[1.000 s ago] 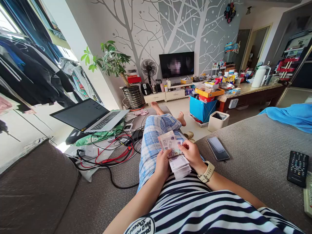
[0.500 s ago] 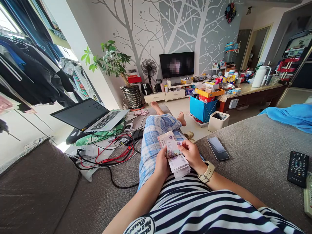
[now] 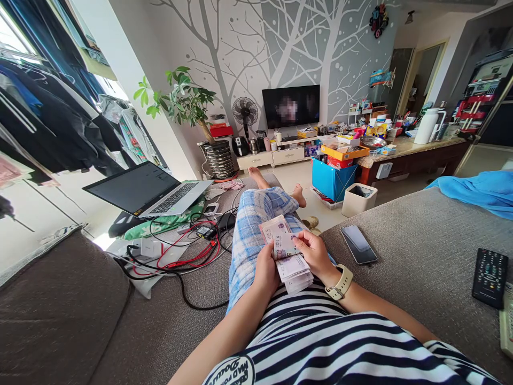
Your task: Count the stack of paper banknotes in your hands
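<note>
A folded stack of banknotes [image 3: 294, 274] is held over my lap, its lower ends fanned toward my striped shirt [image 3: 320, 331]. My left hand [image 3: 266, 269] is closed on the left side of the stack, thumb on top. On the right, my right hand [image 3: 315, 251] pinches the edge of the top note, which shows a 5, between thumb and fingers. Other notes stick out above it, over my checked trousers [image 3: 250, 230]. My right wrist bears a pale watch [image 3: 340, 282]. The undersides of the notes and most of the left fingers are hidden.
To the right on the sofa [image 3: 417, 240] lie a phone [image 3: 358, 244] and a remote control [image 3: 490, 278]. On the left sit an open laptop [image 3: 148, 190] and tangled cables [image 3: 192, 256]. Beyond my feet stand a waste bin [image 3: 359, 200] and a blue box [image 3: 333, 179].
My right thumb and fingers have shifted slightly to the left with the top note's edge, and the note is a little bent. My left hand has stayed in place.
</note>
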`<state>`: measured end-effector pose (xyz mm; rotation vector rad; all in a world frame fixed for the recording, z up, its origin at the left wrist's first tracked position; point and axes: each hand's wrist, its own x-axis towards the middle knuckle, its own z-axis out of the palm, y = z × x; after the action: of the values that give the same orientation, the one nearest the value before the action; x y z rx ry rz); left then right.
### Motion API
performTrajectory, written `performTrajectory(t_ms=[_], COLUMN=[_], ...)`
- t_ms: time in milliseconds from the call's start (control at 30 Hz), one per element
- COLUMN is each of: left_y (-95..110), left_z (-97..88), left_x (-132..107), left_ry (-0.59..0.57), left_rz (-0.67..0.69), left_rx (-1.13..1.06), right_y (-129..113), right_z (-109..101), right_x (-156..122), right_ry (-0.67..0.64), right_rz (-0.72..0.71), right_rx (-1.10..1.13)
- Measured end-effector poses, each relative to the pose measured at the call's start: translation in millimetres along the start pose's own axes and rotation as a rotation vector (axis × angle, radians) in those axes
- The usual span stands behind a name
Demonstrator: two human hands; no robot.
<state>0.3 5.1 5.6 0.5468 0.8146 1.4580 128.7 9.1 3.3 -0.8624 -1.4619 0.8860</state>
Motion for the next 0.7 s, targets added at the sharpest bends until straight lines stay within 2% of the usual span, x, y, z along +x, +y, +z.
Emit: performTrajectory(t_ms=[700], left_y=[-1.2], left_z=[-2.0], left_x=[1.3], left_ry=[-0.042], left_rz=[0.000], left_rx=[0.015], right_y=[2.6], right_z=[-0.9], right_x=[-0.5], right_ry=[-0.001], right_rz=[-0.017], right_rx=[-0.039])
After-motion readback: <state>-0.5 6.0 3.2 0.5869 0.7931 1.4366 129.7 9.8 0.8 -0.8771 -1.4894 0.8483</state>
